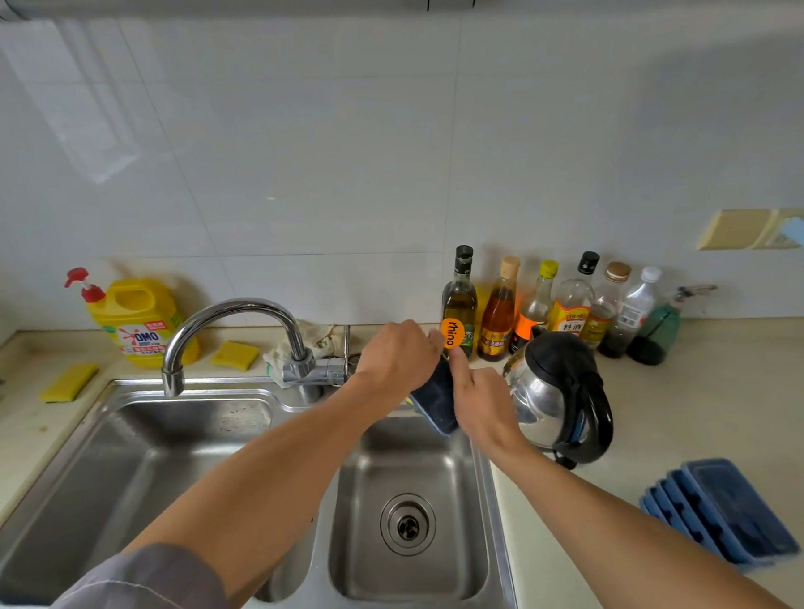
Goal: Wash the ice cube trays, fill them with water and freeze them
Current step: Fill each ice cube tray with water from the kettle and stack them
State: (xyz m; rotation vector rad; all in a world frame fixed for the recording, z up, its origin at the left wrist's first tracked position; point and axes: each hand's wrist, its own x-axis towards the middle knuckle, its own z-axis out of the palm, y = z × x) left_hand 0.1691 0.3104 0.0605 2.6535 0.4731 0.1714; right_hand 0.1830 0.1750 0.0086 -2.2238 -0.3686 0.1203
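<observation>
Grey sleeve (127, 598) lower left, on left forearm reaching across double sink (500, 532). Head view: left hand (396, 356) curled over top end of dark blue flat item (435, 395); right hand (482, 407) gripping its lower edge, forefinger laid straight along it; tray or lid, cannot tell. Held tilted above right basin, probably for draining into it. On counter (745, 402) right of sink: stack of blue ice cube trays (723, 515), within reach, likely awaiting wash. No water seen at tap (234, 331), turned over left basin
</observation>
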